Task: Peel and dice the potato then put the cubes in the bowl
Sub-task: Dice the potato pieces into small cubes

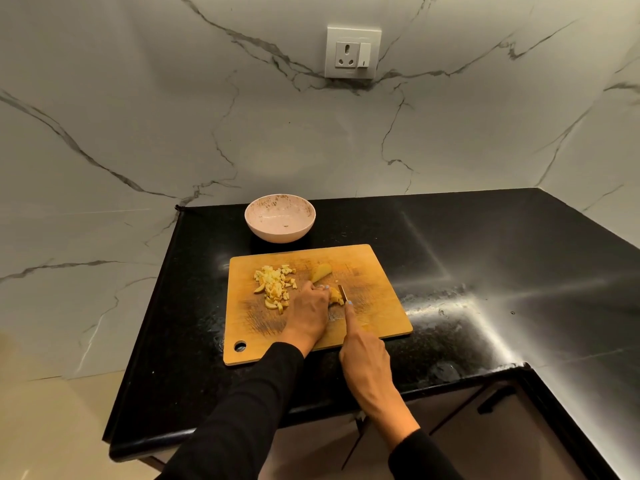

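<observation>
so on the left side of the wooden cutting board (377,306) there's a pile of potato cubes (275,285), sitting loose, none in the bowl (280,218) yet, which is just behind the board's back left corner, near the wall. The board has a round hanging hole (240,346) at its near left corner. Moving right, the left hand (308,311) is curled over a potato piece (335,295), pinning it to the board, and hiding most of it. Just behind sits another uncut potato chunk (322,271). Right against the held piece is the knife (343,294), blade down into it, gripped by the right hand (363,358) with the index finger stretched along the spine. Both sleeves are black. Everything's on a glossy black countertop (485,271), white marble-look walls behind, with a socket and switch plate (352,53) up high
</observation>
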